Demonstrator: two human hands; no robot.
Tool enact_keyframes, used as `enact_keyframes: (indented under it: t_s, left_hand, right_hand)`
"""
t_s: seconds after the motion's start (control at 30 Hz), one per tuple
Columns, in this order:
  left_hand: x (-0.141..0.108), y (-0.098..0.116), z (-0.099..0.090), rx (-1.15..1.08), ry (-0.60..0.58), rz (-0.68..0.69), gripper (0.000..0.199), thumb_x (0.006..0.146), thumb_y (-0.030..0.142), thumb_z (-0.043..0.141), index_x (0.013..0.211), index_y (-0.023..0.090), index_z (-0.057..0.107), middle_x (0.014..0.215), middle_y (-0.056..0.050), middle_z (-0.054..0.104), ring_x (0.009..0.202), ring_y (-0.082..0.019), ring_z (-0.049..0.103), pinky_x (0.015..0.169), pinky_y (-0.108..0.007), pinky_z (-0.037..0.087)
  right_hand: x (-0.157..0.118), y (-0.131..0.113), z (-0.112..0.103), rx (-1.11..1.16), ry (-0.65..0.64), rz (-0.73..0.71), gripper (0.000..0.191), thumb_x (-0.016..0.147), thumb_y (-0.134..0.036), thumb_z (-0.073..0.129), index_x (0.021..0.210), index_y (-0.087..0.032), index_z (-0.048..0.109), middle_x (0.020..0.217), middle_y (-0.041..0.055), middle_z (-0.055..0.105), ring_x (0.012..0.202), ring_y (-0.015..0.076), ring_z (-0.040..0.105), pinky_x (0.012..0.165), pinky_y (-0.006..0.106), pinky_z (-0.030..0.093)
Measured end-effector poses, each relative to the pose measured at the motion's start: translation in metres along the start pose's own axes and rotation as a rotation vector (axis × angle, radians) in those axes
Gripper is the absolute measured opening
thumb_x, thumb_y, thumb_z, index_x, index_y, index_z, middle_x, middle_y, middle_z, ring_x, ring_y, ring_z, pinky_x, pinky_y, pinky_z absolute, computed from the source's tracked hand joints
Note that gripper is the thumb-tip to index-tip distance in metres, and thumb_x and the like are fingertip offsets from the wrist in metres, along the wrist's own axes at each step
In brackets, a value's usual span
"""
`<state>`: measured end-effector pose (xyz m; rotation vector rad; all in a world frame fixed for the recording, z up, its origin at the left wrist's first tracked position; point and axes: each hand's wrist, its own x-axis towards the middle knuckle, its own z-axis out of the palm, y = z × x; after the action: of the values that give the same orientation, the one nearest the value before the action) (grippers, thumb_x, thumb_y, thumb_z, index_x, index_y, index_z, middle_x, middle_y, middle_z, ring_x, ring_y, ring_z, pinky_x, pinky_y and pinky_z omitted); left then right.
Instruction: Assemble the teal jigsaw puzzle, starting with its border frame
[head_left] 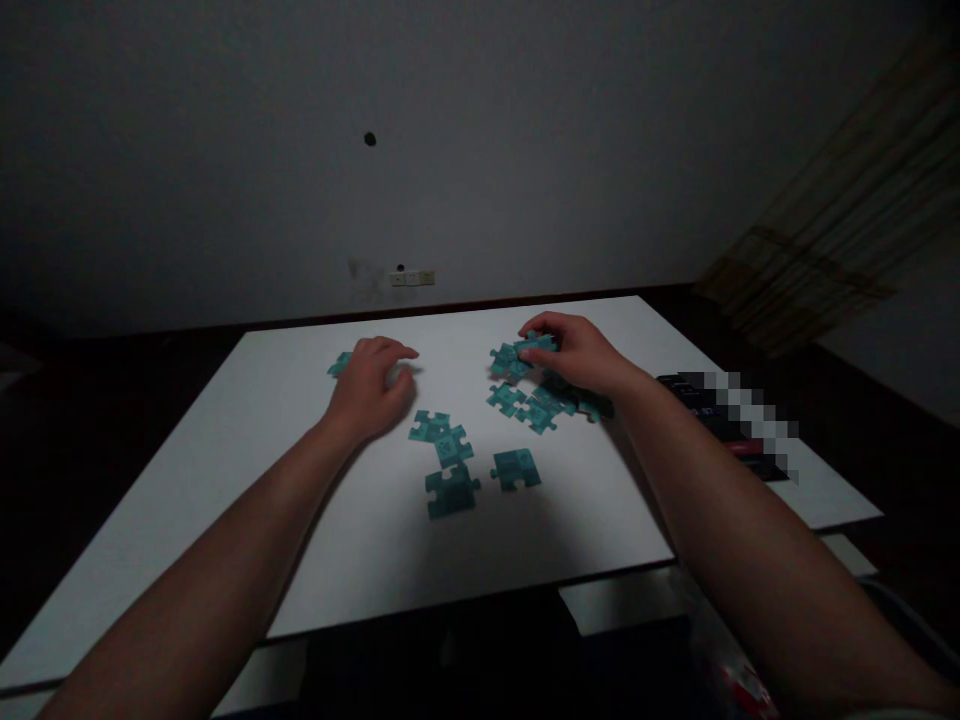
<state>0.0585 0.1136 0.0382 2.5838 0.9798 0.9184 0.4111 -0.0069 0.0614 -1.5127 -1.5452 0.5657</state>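
Nearest the camera I have the left forearm [225, 560] and the right forearm [735, 520], reaching in from the bottom corners over the white tabletop [360, 560]. From my end, the left hand [367, 385] looks relaxed and unclosed, thumb and forefinger apart with nothing visible between them; whether it rests on the surface or hangs just above, I can't tell. A teal puzzle piece [339, 364] peeks out behind its outer side, mostly hidden from me.

The right hand [581, 350] pinches a held piece [541, 343] between thumb and fingers, above the far side of a loose pile [541, 412] where pieces overlap.

Between the hands and closer to me, an upper piece [430, 427], a middle piece [454, 446] and a lower piece [451, 491] make a ragged column. They meet or overlap, but I can't confirm any interlocked seam. A single piece [516, 470] lies apart, just right of the lowest.

As far as I can judge, little is done: a few pieces are spread out singly, while most sit jumbled by the right hand, and I make out no assembled block anywhere.
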Motion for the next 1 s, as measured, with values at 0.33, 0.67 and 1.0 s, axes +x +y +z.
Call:
enact_keyframes:
  t_s: [0.33, 0.67, 1.0]
  left_hand:
    - [-0.011, 0.026, 0.017, -0.298, -0.352, 0.097, 0.055, 0.097, 0.049, 0.08, 0.148, 0.031, 0.077, 0.133, -0.01, 0.085, 0.122, -0.035, 0.075, 0.112, -0.053, 0.059]
    - [-0.01, 0.02, 0.019, -0.281, -0.31, 0.111, 0.025, 0.102, 0.031, 0.072, 0.121, 0.03, 0.088, 0.11, -0.008, 0.086, 0.112, -0.031, 0.077, 0.106, -0.052, 0.061]
    - [-0.007, 0.019, 0.012, -0.202, -0.401, 0.16, 0.047, 0.101, 0.062, 0.079, 0.131, 0.027, 0.086, 0.126, -0.012, 0.081, 0.119, -0.035, 0.072, 0.11, -0.055, 0.057]
  right_hand:
    - [-0.01, -0.024, 0.062, 0.184, -0.295, 0.0, 0.02, 0.102, -0.037, 0.074, 0.12, -0.029, 0.076, 0.094, 0.0022, 0.075, 0.088, 0.0234, 0.067, 0.078, 0.034, 0.056]
    - [-0.003, -0.005, 0.039, -0.021, -0.197, -0.041, 0.021, 0.101, -0.029, 0.075, 0.119, -0.022, 0.084, 0.108, 0.0083, 0.085, 0.092, 0.0253, 0.076, 0.092, 0.04, 0.061]
    - [0.001, 0.001, 0.006, -0.53, -0.244, -0.093, 0.034, 0.101, -0.012, 0.057, 0.116, -0.019, 0.087, 0.126, 0.0143, 0.087, 0.12, 0.0338, 0.078, 0.108, 0.045, 0.057]
